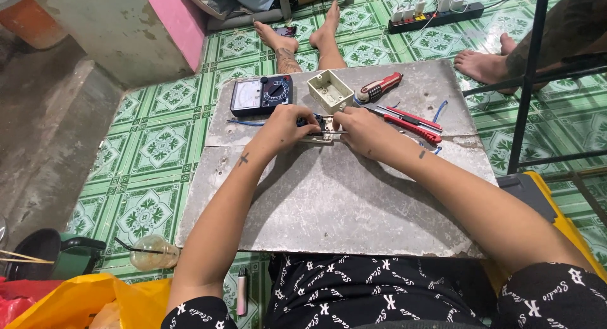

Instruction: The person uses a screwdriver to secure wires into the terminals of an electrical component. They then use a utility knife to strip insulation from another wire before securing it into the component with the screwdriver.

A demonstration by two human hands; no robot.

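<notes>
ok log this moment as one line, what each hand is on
left hand: holds small metal part | right hand: pinches same part | nearby: meter, beige box, red pliers

A low grey tabletop (329, 196), scuffed and made of two slabs meeting at a seam, sits on a green patterned tile floor (158, 146). At its far edge lies a meter (260, 95) with a dial, with a beige box (330, 91) just beside it, open side up. Right of the box lie a red-handled tool (379, 87), a screwdriver (404, 116) and red pliers (414, 128), close together. Blue wire (245, 122) lies before the meter, another bit (440, 110) near the pliers. A small switch part (319, 133) rests mid-slab. The near half is bare.
</notes>
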